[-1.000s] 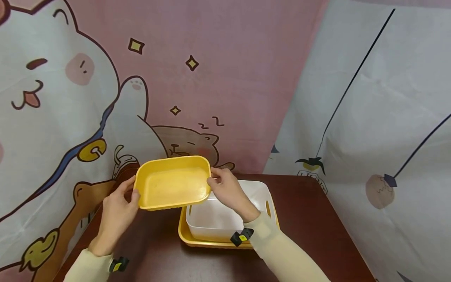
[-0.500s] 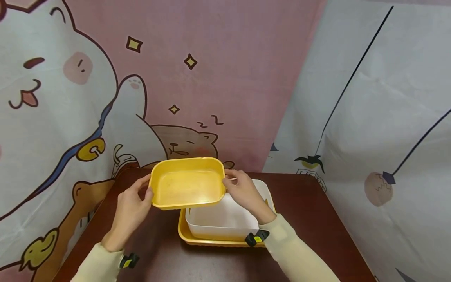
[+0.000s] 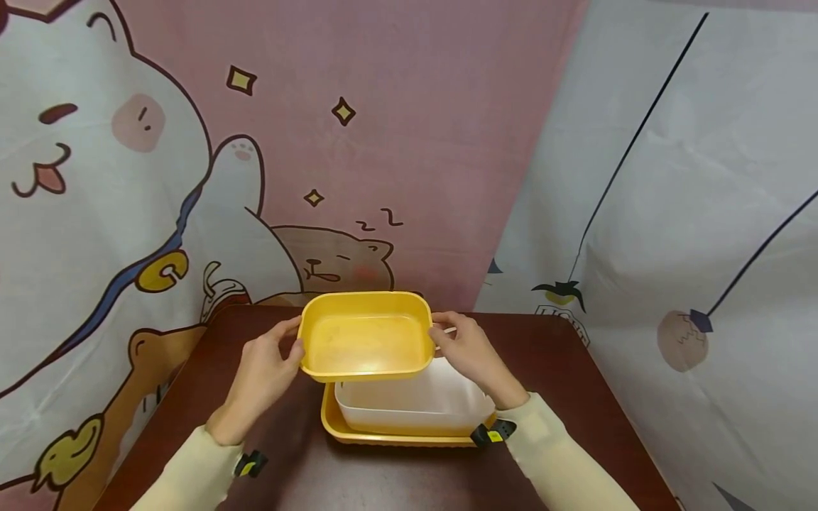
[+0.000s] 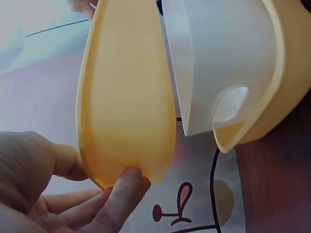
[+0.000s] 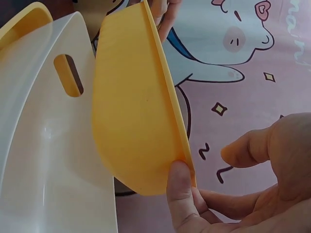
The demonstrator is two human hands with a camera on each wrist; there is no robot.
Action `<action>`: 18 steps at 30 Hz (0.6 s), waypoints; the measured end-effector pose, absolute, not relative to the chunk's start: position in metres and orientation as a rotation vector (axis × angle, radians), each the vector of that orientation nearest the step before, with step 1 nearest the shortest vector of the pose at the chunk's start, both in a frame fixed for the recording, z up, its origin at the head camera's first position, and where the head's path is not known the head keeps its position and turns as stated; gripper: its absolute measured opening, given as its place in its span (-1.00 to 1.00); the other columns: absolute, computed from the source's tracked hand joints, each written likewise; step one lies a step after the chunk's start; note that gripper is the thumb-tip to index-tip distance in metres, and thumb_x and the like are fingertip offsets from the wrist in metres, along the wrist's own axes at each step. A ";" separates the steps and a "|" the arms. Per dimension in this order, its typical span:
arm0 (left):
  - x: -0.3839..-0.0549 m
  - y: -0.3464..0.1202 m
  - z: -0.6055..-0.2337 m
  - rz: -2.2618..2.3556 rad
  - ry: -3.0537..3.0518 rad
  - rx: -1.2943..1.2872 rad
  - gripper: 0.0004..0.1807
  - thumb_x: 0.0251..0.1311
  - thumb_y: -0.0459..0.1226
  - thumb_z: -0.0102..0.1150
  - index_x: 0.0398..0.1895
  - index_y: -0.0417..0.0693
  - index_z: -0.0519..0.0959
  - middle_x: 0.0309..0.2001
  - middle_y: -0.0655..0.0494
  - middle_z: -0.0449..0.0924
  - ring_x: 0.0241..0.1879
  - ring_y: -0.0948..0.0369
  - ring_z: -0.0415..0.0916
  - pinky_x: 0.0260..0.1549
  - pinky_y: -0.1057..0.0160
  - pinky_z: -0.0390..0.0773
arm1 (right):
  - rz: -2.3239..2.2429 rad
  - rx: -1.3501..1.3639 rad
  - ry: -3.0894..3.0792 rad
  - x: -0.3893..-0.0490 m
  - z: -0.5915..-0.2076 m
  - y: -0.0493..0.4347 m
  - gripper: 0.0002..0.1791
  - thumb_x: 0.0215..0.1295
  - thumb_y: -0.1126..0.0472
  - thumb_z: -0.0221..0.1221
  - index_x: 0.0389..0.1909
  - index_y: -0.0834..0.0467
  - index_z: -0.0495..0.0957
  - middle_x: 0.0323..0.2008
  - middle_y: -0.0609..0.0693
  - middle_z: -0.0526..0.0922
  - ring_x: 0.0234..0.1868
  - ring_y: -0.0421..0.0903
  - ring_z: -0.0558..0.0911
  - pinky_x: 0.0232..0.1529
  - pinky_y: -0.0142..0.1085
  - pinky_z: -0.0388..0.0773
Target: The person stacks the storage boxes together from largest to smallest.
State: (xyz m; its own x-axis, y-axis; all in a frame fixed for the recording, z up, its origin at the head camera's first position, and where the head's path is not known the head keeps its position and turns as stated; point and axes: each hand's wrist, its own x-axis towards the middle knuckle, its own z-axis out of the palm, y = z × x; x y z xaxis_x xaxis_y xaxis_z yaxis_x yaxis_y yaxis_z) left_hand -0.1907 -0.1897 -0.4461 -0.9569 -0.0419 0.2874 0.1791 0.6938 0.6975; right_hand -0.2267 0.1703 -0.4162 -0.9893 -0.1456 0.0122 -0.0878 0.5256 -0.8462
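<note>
A small, shallow yellow plastic bin point(image 3: 367, 341) is held up between both hands, its open side tilted toward the head camera. My left hand point(image 3: 262, 372) grips its left end, and my right hand point(image 3: 469, 351) holds the right end at the rim. Below and just behind it, a white bin point(image 3: 383, 420) with oval handle holes sits inside a larger yellow bin point(image 3: 331, 419) on the table. The raised bin overlaps the white bin's back left part in the head view. In the right wrist view, one fingertip point(image 5: 180, 177) lies against the small bin's outer wall.
The dark reddish-brown table point(image 3: 562, 397) carries the nested bins near its middle. A printed cloth point(image 3: 409, 156) with cartoon animals hangs behind the table and along its sides.
Both hands have carried the small yellow bin to the right and slightly down, more over the nested bins. The white bin and the larger yellow bin have stayed in place.
</note>
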 end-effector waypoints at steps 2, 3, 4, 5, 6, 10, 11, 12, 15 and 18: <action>-0.192 -0.186 -0.444 -1.135 -2.637 -0.120 -0.43 0.63 -0.38 0.31 0.64 -0.28 0.57 0.30 -0.34 0.83 -0.73 0.25 0.24 -0.67 0.38 0.39 | -1.473 -0.204 2.698 -0.226 -0.416 0.176 -0.50 0.80 0.12 0.22 0.57 0.26 0.60 0.22 0.20 0.78 -0.01 0.00 0.90 0.08 -0.06 0.94; -0.193 -0.183 -0.444 -1.140 -2.644 -0.125 -0.42 0.63 -0.38 0.31 0.64 -0.27 0.57 0.30 -0.34 0.83 -0.73 0.24 0.25 -0.67 0.38 0.39 | -1.463 -0.200 2.699 -0.226 -0.416 0.179 -0.51 0.81 0.12 0.21 0.57 0.25 0.60 0.23 0.20 0.78 -0.01 0.00 0.90 0.09 -0.06 0.94; -0.193 -0.181 -0.443 -1.145 -2.652 -0.129 -0.42 0.63 -0.38 0.32 0.64 -0.27 0.57 0.31 -0.33 0.83 -0.73 0.24 0.24 -0.67 0.39 0.38 | -1.455 -0.196 2.703 -0.226 -0.416 0.182 -0.51 0.81 0.11 0.21 0.57 0.25 0.61 0.23 0.20 0.78 -0.02 -0.01 0.90 0.09 -0.05 0.94; -0.194 -0.179 -0.443 -1.149 -2.660 -0.134 -0.42 0.63 -0.38 0.32 0.64 -0.27 0.56 0.32 -0.33 0.82 -0.73 0.24 0.24 -0.68 0.39 0.38 | -1.446 -0.190 2.705 -0.226 -0.416 0.185 -0.50 0.82 0.10 0.21 0.57 0.25 0.61 0.23 0.20 0.78 -0.03 -0.01 0.90 0.09 -0.05 0.94; -0.195 -0.177 -0.442 -1.152 -2.669 -0.140 -0.42 0.63 -0.37 0.32 0.65 -0.27 0.56 0.32 -0.33 0.82 -0.73 0.24 0.23 -0.68 0.40 0.37 | -1.436 -0.187 2.708 -0.226 -0.416 0.188 -0.50 0.82 0.09 0.21 0.57 0.24 0.60 0.24 0.21 0.78 -0.03 -0.01 0.90 0.09 -0.04 0.94; -0.198 -0.169 -0.443 -1.151 -2.693 -0.166 -0.42 0.61 -0.37 0.35 0.63 -0.28 0.57 0.33 -0.33 0.82 -0.73 0.24 0.19 -0.69 0.42 0.34 | -1.402 -0.172 2.706 -0.226 -0.417 0.198 -0.48 0.83 0.05 0.20 0.58 0.24 0.59 0.29 0.24 0.78 -0.02 0.02 0.91 0.13 0.02 0.94; -0.199 -0.167 -0.443 -1.149 -2.697 -0.176 -0.42 0.61 -0.36 0.35 0.62 -0.28 0.58 0.33 -0.33 0.83 -0.74 0.25 0.19 -0.70 0.43 0.33 | -1.396 -0.166 2.705 -0.226 -0.417 0.200 -0.48 0.83 0.05 0.20 0.57 0.24 0.59 0.30 0.25 0.77 -0.02 0.03 0.91 0.14 0.05 0.93; -0.200 -0.165 -0.444 -1.151 -2.701 -0.186 -0.42 0.61 -0.37 0.36 0.62 -0.29 0.58 0.33 -0.33 0.83 -0.74 0.25 0.18 -0.70 0.43 0.33 | -1.390 -0.162 2.704 -0.226 -0.416 0.202 -0.48 0.83 0.05 0.20 0.57 0.25 0.59 0.30 0.26 0.77 -0.02 0.04 0.91 0.15 0.06 0.93; -0.203 -0.161 -0.446 -1.150 -2.711 -0.216 -0.43 0.58 -0.38 0.38 0.59 -0.33 0.59 0.32 -0.34 0.84 -0.74 0.27 0.18 -0.70 0.44 0.32 | -1.372 -0.158 2.693 -0.225 -0.417 0.209 -0.47 0.83 0.06 0.19 0.58 0.28 0.58 0.34 0.28 0.76 -0.01 0.04 0.91 0.15 0.08 0.93; -0.204 -0.157 -0.448 -1.150 -2.721 -0.235 -0.44 0.56 -0.39 0.39 0.56 -0.35 0.61 0.31 -0.34 0.84 -0.74 0.29 0.17 -0.70 0.44 0.32 | -1.364 -0.140 2.673 -0.225 -0.418 0.214 -0.47 0.83 0.05 0.19 0.57 0.29 0.57 0.37 0.29 0.74 0.02 0.04 0.90 0.16 0.08 0.92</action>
State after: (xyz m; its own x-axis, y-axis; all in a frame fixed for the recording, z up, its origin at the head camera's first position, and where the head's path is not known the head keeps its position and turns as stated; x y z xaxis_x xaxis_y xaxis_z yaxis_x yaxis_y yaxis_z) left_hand -0.2044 -0.1571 -0.4475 -0.9717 0.0753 0.2240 0.2132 0.6888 0.6929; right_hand -0.2249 0.2136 -0.4175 -0.9863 -0.1448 -0.0797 -0.0204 0.5852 -0.8106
